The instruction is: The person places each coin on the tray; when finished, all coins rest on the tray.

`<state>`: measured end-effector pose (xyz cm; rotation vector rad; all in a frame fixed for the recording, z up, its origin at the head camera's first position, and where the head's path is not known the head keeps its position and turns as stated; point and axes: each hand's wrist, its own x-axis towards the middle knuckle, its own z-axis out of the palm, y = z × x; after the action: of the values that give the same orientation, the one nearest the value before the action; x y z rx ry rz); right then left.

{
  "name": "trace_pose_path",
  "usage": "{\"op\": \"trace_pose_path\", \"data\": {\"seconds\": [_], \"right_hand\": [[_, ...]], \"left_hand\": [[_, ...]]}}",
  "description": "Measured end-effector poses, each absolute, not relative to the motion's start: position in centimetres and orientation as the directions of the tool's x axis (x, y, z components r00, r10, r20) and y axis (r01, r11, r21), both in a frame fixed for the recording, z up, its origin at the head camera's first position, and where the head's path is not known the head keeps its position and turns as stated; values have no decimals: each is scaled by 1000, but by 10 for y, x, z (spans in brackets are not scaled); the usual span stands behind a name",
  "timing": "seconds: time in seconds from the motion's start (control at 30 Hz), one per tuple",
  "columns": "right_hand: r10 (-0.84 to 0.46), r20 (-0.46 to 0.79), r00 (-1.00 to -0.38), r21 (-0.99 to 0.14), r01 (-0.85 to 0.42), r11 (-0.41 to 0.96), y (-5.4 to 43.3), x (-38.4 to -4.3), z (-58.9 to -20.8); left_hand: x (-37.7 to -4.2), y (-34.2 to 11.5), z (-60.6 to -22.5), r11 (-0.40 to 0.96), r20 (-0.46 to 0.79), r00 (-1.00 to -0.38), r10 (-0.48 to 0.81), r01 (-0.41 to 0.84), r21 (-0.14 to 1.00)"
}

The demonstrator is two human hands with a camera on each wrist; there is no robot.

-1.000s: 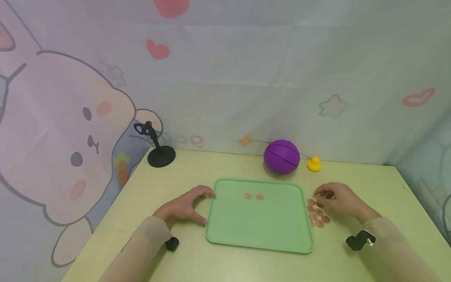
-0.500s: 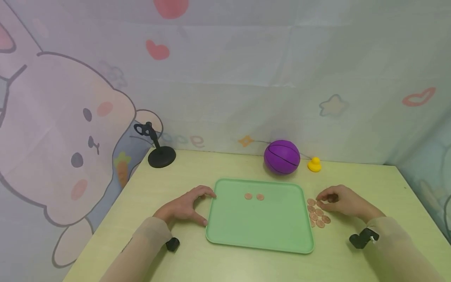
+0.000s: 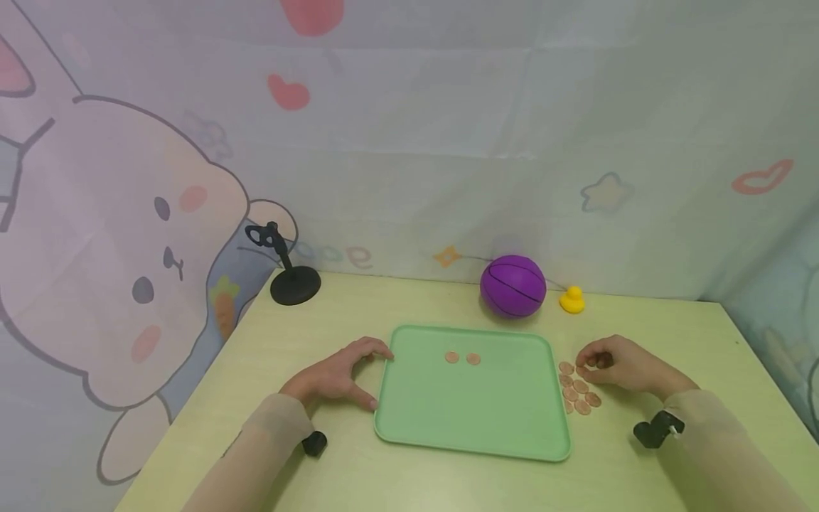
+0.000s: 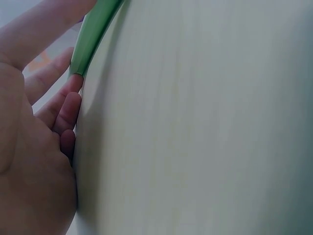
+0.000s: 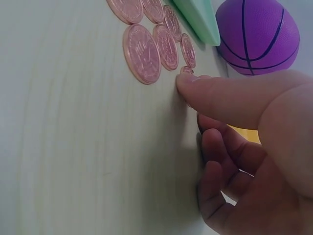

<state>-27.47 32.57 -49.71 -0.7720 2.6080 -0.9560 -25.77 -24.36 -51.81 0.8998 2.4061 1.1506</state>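
Observation:
My left hand (image 3: 329, 370) rests at the left side of a light green tray (image 3: 473, 412), thumb and index finger spread along its rim. In the left wrist view its fingertips touch the green edge (image 4: 95, 36). Two copper coins lie side by side in the tray, a left one (image 3: 452, 357) and a right one (image 3: 473, 359). Right of the tray, my right hand (image 3: 623, 364) pinches a coin (image 5: 186, 70) at the table with thumb and index finger; the thumb hides most of it. Several more coins (image 5: 142, 53) lie flat in a cluster beside the tray.
Behind the tray sits a purple ball (image 3: 513, 286), with a yellow rubber duck (image 3: 572, 299) to its right. A black stand (image 3: 295, 285) with a round base is at the back left. A printed curtain (image 3: 409, 142) hangs behind the pale table (image 3: 448, 483).
My right hand's thumb and index finger have closed together on a coin at the cluster's far side, the hand shifting slightly right. The left hand and tray hold their place.

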Motion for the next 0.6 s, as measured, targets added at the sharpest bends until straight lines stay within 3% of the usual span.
{"op": "trace_pose_path", "data": {"seconds": [0.2, 0.6], "right_hand": [[-604, -71, -794, -655, -420, 629, 325, -279, -495], [-599, -104, -794, -635, -410, 654, 323, -279, -493]], "left_hand": [[-258, -244, -519, 471, -12, -747, 665, 407, 783], [-259, -244, -520, 475, -11, -749, 662, 408, 780]]}}
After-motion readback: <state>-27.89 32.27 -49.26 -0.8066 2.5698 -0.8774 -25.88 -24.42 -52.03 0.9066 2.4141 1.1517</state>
